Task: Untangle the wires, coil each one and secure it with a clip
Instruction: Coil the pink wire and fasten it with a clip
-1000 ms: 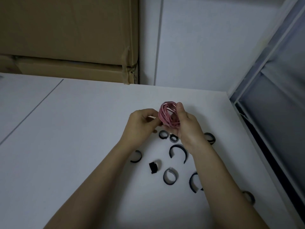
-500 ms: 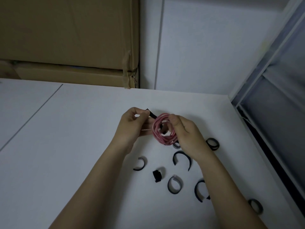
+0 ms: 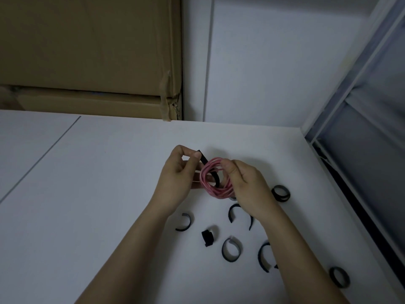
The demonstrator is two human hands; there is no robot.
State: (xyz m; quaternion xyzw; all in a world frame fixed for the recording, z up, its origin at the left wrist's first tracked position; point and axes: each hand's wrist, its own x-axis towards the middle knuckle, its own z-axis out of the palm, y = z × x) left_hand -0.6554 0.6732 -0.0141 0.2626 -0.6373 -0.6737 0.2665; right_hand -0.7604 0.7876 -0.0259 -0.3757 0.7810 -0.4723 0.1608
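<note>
My right hand [image 3: 245, 185] grips the pink wire coil [image 3: 215, 182]. My left hand [image 3: 179, 172] pinches a black strap [image 3: 205, 160] threaded through it, above the worktop [image 3: 87, 194].

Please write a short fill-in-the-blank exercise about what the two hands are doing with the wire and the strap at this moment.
1. The coiled wire held above the white table is ____ in colour.
2. The ____ hand grips the coil.
3. The left hand pinches the end of a black strap that passes through the ____ of the coil.
4. The loose straps on the table are ____ in colour.

Missing words: pink; right; middle; black
</note>
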